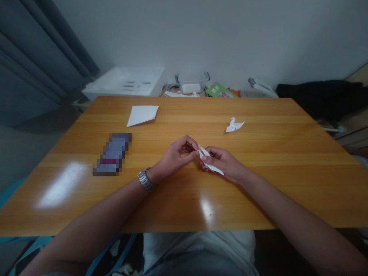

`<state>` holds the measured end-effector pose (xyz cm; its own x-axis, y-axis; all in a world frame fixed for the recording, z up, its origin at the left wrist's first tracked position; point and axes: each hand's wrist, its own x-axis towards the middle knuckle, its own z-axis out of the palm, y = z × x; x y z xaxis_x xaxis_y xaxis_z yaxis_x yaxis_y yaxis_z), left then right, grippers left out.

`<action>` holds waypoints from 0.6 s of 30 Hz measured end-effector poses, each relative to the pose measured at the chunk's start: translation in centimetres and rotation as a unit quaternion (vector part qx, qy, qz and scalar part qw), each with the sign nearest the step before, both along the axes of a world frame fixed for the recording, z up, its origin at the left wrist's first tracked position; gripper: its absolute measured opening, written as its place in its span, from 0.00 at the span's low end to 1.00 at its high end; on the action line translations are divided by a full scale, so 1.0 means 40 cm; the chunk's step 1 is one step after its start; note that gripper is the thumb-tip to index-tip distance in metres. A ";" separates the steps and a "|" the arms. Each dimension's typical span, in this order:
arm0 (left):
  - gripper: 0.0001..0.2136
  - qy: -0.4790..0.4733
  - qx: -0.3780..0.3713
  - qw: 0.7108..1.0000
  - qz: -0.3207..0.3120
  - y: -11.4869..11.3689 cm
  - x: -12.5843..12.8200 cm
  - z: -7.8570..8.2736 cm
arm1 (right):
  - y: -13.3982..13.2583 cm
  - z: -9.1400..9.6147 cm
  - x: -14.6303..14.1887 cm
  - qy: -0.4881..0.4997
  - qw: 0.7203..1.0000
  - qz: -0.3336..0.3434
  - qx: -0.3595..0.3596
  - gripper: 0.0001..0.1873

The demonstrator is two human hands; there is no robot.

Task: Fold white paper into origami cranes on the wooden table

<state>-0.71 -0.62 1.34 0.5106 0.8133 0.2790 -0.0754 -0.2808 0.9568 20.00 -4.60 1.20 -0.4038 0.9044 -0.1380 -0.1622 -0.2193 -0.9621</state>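
Observation:
Above the middle of the wooden table (161, 203), a folded piece of white paper (214, 168) is held between both hands. My right hand (222, 161) is closed on its body, with the thumb lying on top. My left hand (182, 153), with a metal watch (146, 180) on the wrist, pinches the paper's left tip between thumb and fingers. One narrow flap of the paper points up between the hands. Farther back on the right stands a small white folded paper bird (235, 125), which neither hand touches.
White paper sheets (143, 114) lie at the back left of the table. A phone-like device (113, 154), pixelated, lies left of my left hand. Behind the table's far edge are a white plastic tray (123, 78), a green booklet (220, 91) and a dark cloth (319, 94).

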 end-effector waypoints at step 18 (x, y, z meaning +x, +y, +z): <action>0.05 0.058 0.103 0.993 0.030 -0.005 0.004 0.004 | 0.003 -0.016 -0.001 0.023 1.000 -0.013 -0.009 0.16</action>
<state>-0.56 -0.83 1.49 0.5020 0.7744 0.3852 0.0542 -0.4726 0.8796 19.97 -4.50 0.56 -0.3870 0.9120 -0.1361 -0.2110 -0.2313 -0.9497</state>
